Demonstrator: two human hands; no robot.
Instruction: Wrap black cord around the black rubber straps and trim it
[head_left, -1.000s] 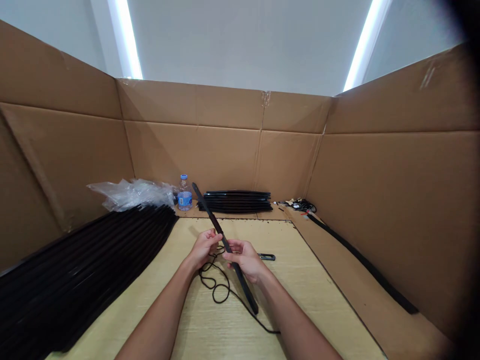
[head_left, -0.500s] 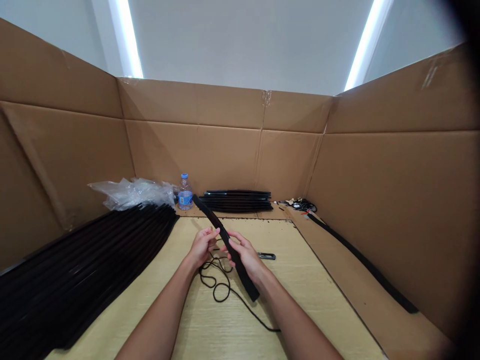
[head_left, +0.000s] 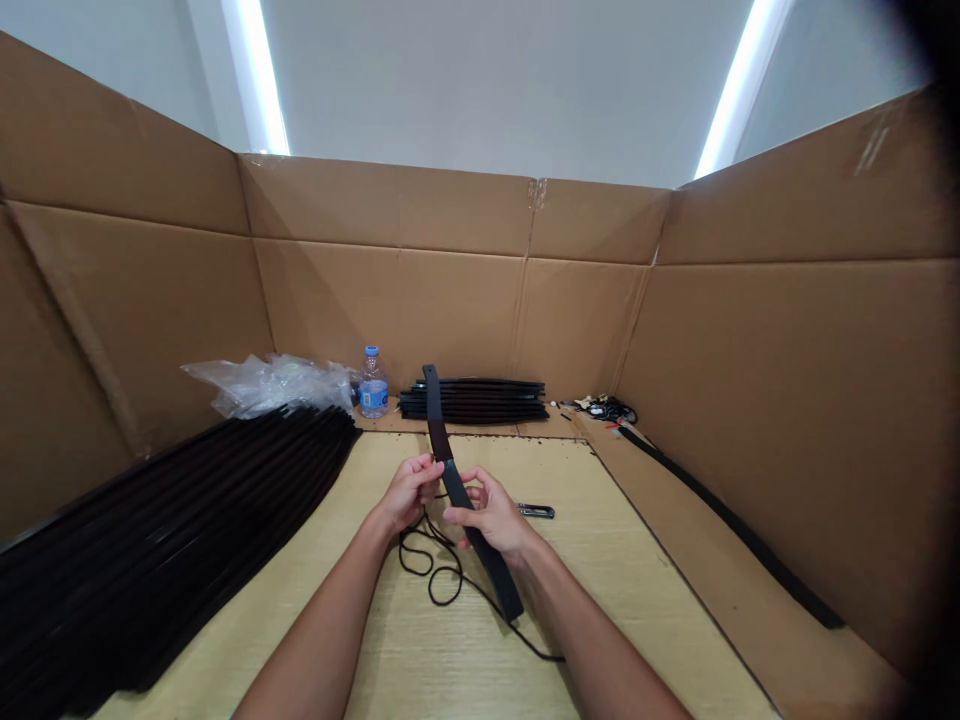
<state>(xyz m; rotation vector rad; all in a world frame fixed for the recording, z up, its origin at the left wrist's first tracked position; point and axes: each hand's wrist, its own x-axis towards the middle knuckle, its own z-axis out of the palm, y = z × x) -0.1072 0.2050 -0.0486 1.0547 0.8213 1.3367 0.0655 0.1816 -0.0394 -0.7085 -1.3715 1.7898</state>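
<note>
A stiff black rubber-like strip (head_left: pixel 450 470) stands nearly upright across my hands, its top end pointing at the back wall. My left hand (head_left: pixel 409 492) pinches its edge with the fingertips. My right hand (head_left: pixel 487 515) wraps the strip lower down, and its lower end sticks out below that hand. A thin black cord (head_left: pixel 439 580) lies looped on the pale wood-grain board (head_left: pixel 600 600) under my hands. Where the cord's upper end goes is hidden by my hands. A small metal-and-black cutter (head_left: pixel 536 511) lies just right of my right hand.
A large stack of long black strips (head_left: pixel 165 520) lies to the left, with crumpled clear plastic (head_left: pixel 270 387) behind it. A water bottle (head_left: pixel 373 385), a smaller black stack (head_left: pixel 472 402) and tangled cables (head_left: pixel 606 409) sit at the back. Cardboard walls (head_left: pixel 787 350) surround the board.
The strip has swung from leaning left to nearly upright, its top end moving right. Both hands still hold it, and the cord has shifted little.
</note>
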